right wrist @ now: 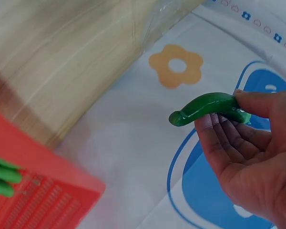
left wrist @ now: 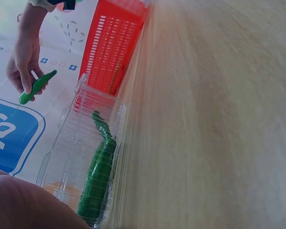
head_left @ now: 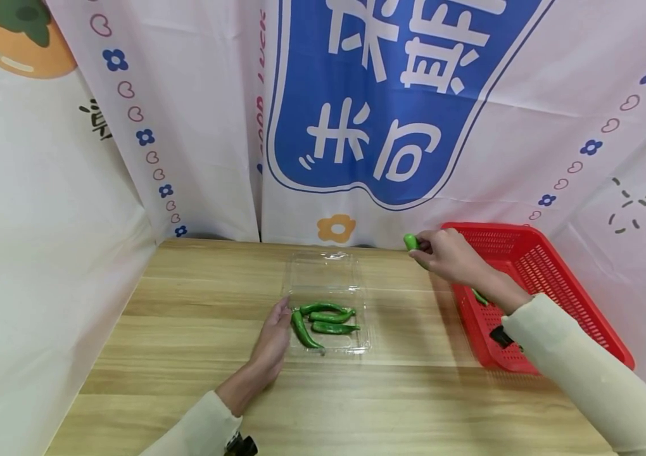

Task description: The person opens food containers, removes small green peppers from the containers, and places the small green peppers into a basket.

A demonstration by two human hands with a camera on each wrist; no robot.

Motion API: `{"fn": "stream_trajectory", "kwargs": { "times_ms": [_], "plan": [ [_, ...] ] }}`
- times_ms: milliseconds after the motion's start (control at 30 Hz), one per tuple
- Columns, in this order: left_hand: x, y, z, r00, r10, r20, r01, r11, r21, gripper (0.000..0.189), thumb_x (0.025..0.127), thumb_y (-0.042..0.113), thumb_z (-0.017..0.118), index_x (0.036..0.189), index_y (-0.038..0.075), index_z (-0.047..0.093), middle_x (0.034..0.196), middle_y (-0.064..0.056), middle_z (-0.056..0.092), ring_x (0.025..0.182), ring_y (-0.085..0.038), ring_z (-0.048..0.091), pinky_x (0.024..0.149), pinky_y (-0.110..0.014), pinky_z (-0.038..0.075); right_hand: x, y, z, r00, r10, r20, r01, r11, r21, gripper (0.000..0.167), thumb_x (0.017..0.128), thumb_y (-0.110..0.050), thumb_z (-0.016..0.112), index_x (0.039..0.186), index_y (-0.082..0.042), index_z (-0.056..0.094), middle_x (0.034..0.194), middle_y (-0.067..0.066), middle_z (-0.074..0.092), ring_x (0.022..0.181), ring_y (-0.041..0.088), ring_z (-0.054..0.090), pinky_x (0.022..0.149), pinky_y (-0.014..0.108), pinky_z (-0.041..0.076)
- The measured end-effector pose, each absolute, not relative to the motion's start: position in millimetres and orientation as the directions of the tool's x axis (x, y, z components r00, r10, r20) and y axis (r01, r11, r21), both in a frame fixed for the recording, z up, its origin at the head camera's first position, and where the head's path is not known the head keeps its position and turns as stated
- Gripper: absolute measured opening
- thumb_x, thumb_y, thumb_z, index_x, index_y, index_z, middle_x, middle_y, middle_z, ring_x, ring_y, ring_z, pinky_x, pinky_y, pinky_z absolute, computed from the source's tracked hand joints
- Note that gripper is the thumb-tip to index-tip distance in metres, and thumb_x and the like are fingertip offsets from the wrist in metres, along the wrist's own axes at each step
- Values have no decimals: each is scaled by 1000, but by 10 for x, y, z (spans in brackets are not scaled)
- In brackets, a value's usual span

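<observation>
My right hand (head_left: 451, 253) pinches a green chili pepper (head_left: 411, 242) between thumb and fingers, above the table's back edge beside the red basket. In the right wrist view the pepper (right wrist: 207, 106) is curved and glossy, its blunt end pointing away from the hand (right wrist: 252, 157). My left hand (head_left: 273, 339) rests against the left side of a clear plastic clamshell box (head_left: 364, 316), fingers extended along its wall. Several green chili peppers (head_left: 331, 316) lie inside the box, whose lid (head_left: 323, 269) stands raised at the back. The left wrist view shows these peppers (left wrist: 97, 181) through the clear wall.
A red perforated basket (head_left: 557, 272) stands at the right of the wooden table (head_left: 186, 354), with green peppers (right wrist: 2, 176) inside it. A printed cloth (head_left: 215, 158) hangs behind the table and along both sides.
</observation>
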State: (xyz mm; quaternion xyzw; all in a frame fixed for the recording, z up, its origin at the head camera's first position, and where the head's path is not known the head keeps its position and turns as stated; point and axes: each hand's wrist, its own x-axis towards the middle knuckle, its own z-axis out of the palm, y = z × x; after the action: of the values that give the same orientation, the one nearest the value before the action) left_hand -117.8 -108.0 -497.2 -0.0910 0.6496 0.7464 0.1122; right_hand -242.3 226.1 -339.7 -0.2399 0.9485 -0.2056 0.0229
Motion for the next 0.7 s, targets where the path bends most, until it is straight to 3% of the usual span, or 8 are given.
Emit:
{"fn": "stream_trajectory", "kwargs": {
  "times_ms": [267, 400, 700],
  "plan": [
    [-1177, -1075, -4970, -960, 45, -277, -280, -131, 951, 56, 117, 22, 26, 170, 11, 13, 178, -17, 4, 163, -42, 0, 130, -63, 3, -2540, 2501, -3370, -906, -413, 97, -418, 828, -375, 11, 95, -8, 78, 94, 2, 72, 77, 8, 65, 67, 20, 55, 59, 29, 48],
    [-1171, -1072, -4956, -963, 46, -267, -270, -127, 954, 57, 117, 22, 27, 170, 10, 12, 177, -19, 4, 162, -43, 0, 130, -64, 4, -2606, 2624, -3373, -916, -389, 100, -396, 832, -390, 18, 96, -8, 78, 84, -3, 65, 71, 7, 57, 65, 20, 51, 56, 28, 42],
    [-1160, -1073, -4957, -964, 52, -259, -264, -127, 956, 57, 117, 22, 26, 170, 10, 11, 177, -19, 4, 162, -43, 0, 130, -64, 3, -2727, 2927, -3386, -951, -302, 63, -300, 858, -416, 19, 100, -11, 72, 85, -2, 66, 69, 7, 56, 61, 20, 51, 52, 26, 39]
  ]
}}
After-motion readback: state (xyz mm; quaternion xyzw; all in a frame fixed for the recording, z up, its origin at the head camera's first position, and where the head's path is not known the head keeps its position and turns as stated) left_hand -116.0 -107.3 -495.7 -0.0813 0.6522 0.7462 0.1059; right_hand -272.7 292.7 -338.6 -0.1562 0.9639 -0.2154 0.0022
